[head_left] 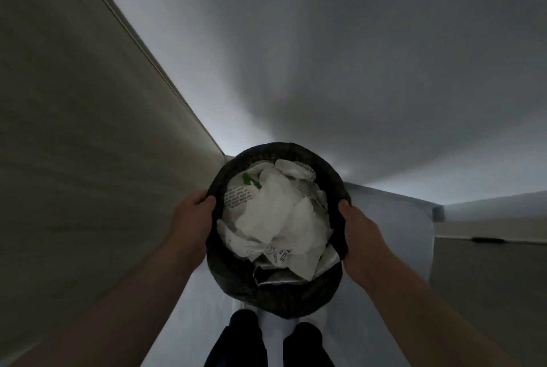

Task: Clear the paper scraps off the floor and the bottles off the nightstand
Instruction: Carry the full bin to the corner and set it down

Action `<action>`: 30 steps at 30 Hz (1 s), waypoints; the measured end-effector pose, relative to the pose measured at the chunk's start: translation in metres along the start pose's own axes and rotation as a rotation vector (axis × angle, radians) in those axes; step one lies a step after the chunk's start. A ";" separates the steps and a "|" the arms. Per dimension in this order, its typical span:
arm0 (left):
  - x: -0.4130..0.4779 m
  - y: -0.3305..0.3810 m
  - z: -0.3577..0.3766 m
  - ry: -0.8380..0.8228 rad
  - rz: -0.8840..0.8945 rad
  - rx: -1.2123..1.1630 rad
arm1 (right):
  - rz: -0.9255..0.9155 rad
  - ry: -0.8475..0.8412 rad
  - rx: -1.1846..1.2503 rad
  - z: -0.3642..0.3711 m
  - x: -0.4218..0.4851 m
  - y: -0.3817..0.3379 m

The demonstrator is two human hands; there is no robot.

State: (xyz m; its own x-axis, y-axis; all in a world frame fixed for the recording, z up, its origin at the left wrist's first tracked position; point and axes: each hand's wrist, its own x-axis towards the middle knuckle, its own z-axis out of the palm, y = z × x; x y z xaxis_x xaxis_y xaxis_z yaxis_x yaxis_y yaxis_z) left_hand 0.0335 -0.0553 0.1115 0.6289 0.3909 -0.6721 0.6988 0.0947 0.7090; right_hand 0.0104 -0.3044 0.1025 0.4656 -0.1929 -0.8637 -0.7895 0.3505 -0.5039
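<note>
A round black mesh waste bin hangs in front of me above my feet, held by its rim. My left hand grips the rim's left side and my right hand grips the right side. The bin is filled with crumpled white paper scraps, some printed, one with a green mark. No bottles or nightstand are in view.
A beige wall or door runs along my left and a pale wall faces me. At the right stands a low ledge with a beige panel. My dark trouser legs are below the bin on a pale floor.
</note>
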 end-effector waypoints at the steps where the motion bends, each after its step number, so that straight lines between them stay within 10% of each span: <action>1: 0.016 -0.014 0.001 0.007 -0.004 0.010 | 0.013 -0.005 -0.013 0.005 0.019 0.009; 30: 0.330 -0.193 0.041 0.169 -0.096 0.074 | 0.115 -0.037 -0.072 0.104 0.332 0.144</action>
State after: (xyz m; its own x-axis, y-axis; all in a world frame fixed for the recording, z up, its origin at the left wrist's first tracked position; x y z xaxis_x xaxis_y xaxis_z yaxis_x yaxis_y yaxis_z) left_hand 0.1205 0.0176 -0.2556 0.4967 0.5319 -0.6859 0.7797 0.0738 0.6218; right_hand 0.0930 -0.2223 -0.2558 0.3841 -0.1209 -0.9153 -0.8643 0.3017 -0.4025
